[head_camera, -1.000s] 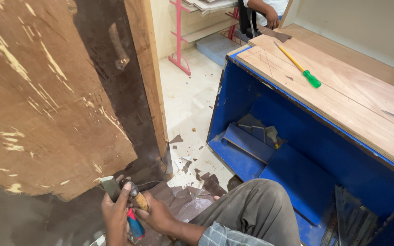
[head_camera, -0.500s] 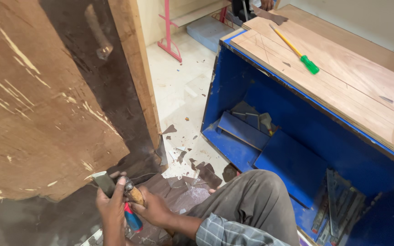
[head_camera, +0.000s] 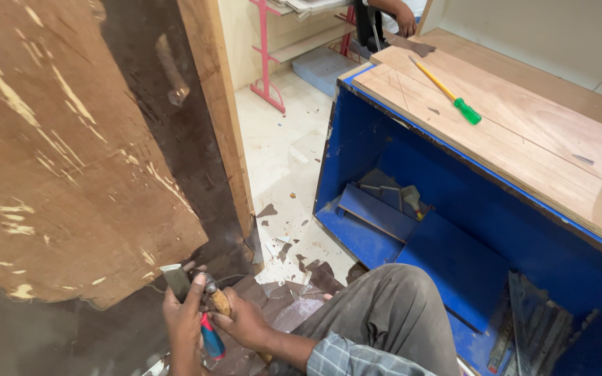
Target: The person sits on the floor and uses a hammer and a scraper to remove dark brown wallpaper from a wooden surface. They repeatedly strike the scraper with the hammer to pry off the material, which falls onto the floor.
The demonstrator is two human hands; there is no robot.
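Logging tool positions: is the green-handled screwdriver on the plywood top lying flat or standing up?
Lying flat. The screwdriver rests full length on the plywood top of the blue cabinet, green handle toward the camera, yellow shaft pointing away.

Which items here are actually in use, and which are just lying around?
In use: chisel in left hand; hammer in right hand; brown panel.
Lying about: green-handled screwdriver; blue cabinet; floor scraps.

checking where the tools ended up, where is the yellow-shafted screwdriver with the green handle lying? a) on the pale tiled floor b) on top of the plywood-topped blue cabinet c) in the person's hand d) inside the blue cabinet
b: the yellow-shafted screwdriver with the green handle lies flat on the plywood top of the blue cabinet, away from both of the person's hands.
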